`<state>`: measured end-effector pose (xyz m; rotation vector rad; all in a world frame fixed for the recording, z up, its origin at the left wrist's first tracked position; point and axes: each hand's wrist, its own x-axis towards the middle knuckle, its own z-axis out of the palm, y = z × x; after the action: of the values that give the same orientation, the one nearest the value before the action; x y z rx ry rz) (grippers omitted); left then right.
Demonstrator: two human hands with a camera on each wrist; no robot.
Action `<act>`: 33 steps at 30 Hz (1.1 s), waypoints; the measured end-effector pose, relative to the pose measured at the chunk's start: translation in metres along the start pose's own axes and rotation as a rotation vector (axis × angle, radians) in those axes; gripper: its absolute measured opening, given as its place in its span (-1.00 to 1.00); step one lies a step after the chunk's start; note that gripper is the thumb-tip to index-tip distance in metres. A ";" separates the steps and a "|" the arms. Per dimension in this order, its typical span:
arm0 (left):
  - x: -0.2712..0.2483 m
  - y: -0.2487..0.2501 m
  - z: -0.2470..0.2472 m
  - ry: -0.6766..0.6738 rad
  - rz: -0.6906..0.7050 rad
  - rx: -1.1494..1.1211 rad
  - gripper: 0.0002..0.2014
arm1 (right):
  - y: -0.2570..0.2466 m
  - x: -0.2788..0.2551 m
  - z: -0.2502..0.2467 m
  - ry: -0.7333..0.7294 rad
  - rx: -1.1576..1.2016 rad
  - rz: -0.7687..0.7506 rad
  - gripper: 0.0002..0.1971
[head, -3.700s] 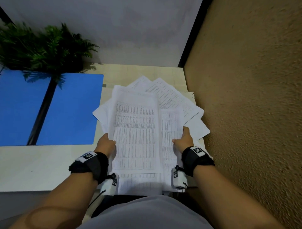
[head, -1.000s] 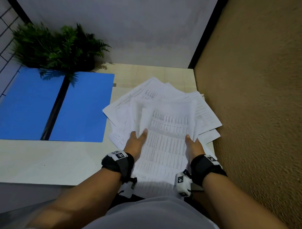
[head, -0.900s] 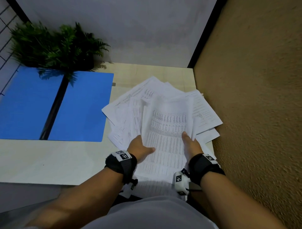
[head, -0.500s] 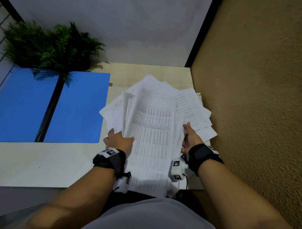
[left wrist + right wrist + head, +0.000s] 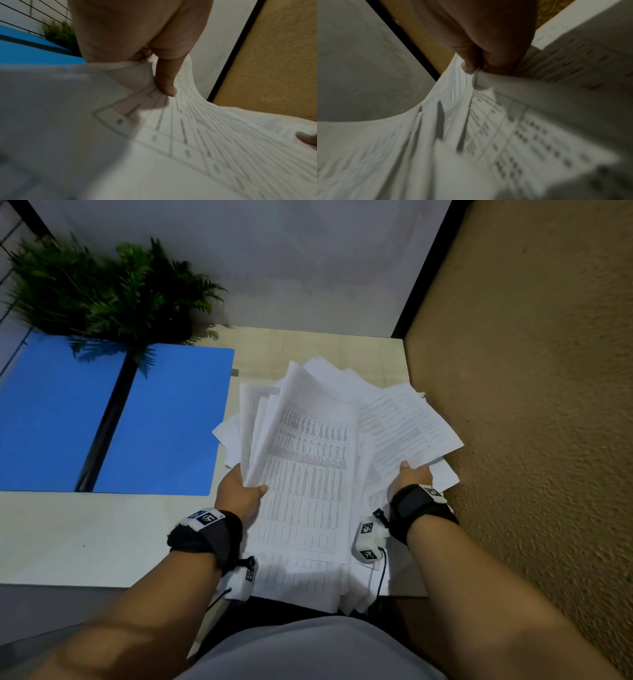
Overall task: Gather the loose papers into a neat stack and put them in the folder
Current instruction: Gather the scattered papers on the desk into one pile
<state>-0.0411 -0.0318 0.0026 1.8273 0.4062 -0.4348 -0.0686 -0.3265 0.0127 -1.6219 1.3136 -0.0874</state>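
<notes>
A loose, fanned pile of printed white papers (image 5: pixel 308 460) lies at the table's right end, its near edge hanging over the table front. My left hand (image 5: pixel 239 491) grips the pile's left side, thumb on top; the left wrist view shows the thumb (image 5: pixel 165 81) pressing the sheets (image 5: pixel 188 135). My right hand (image 5: pixel 412 475) pinches the right side of the papers (image 5: pixel 471 135), thumb (image 5: pixel 469 65) over their edge. The sheets on the left curl upward. An open blue folder (image 5: pixel 161 419) lies flat to the left, clear of the pile.
A green potted fern (image 5: pixel 113 292) stands at the back left, overhanging the folder. A tan textured wall (image 5: pixel 531 405) runs close along the right of the light table (image 5: pixel 85 535). A grey partition (image 5: pixel 274 268) closes the back.
Both hands shifted along the pile's sides; the right hand moved outward to the right edge. The left-side sheets have lifted and curled up, and the top sheet sits straighter.
</notes>
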 end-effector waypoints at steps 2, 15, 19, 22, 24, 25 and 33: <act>0.001 0.001 -0.009 0.007 0.034 0.010 -0.58 | 0.001 0.004 -0.010 -0.012 -0.103 0.001 -0.49; 0.008 -0.005 -0.008 -0.120 -0.148 -0.067 -0.64 | 0.004 0.010 -0.043 -0.178 -0.287 -0.210 -0.51; -0.002 -0.013 0.013 -0.203 -0.128 -0.052 -0.42 | 0.018 -0.012 -0.023 -0.154 -0.099 -0.265 -0.48; -0.008 -0.007 0.024 -0.236 -0.131 -0.018 -0.54 | 0.028 -0.012 -0.015 -0.225 -0.038 -0.189 -0.51; -0.008 -0.003 0.028 -0.206 -0.149 -0.033 -0.66 | 0.024 -0.010 -0.020 -0.299 -0.190 -0.133 -0.55; -0.007 -0.002 0.028 -0.192 -0.161 -0.045 -0.66 | 0.022 -0.010 -0.023 -0.335 -0.296 -0.091 -0.57; -0.025 -0.003 0.050 -0.251 -0.216 0.127 -0.41 | 0.030 -0.019 -0.017 -0.255 -0.361 -0.126 -0.59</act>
<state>-0.0685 -0.0803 -0.0013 1.8291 0.4102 -0.8464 -0.1069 -0.3201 0.0089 -1.9466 1.0714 0.2876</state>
